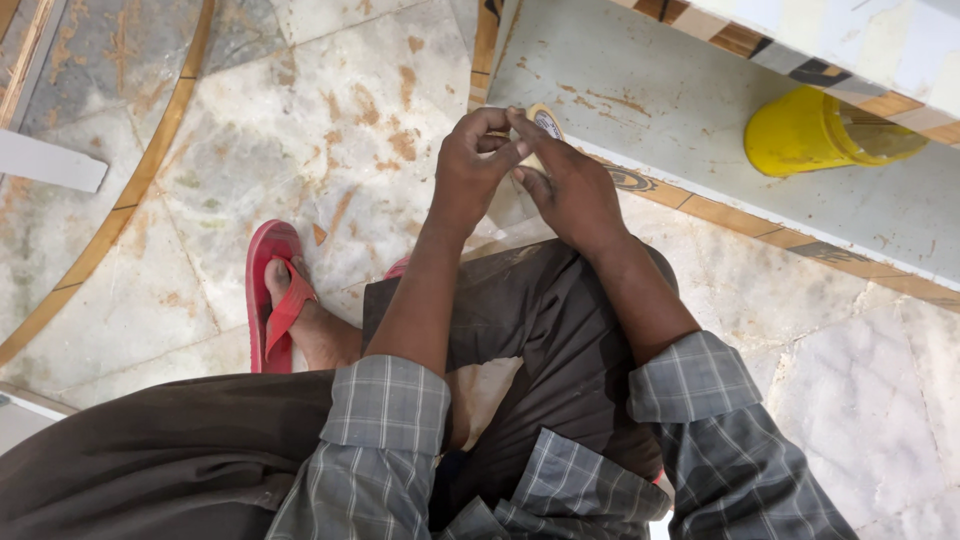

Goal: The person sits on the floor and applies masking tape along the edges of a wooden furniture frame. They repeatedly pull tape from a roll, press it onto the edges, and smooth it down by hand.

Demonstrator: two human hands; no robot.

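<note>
My left hand (472, 165) and my right hand (570, 185) meet in front of my knees, both pinching a small pale roll of tape (545, 122) held between the fingertips. Only the roll's top edge shows; the rest is hidden by my fingers. My forearms come out of rolled grey checked sleeves (390, 405). I am sitting or crouching over a marble floor (330, 90), with dark brown trousers (560, 330) under my arms.
My foot in a red flip-flop (272, 300) rests on the floor at left. A yellow plastic jar (815, 132) lies on its side on a pale step (650, 90) at upper right. Brown inlay strips (150, 150) curve across the floor. A white board (50, 160) lies far left.
</note>
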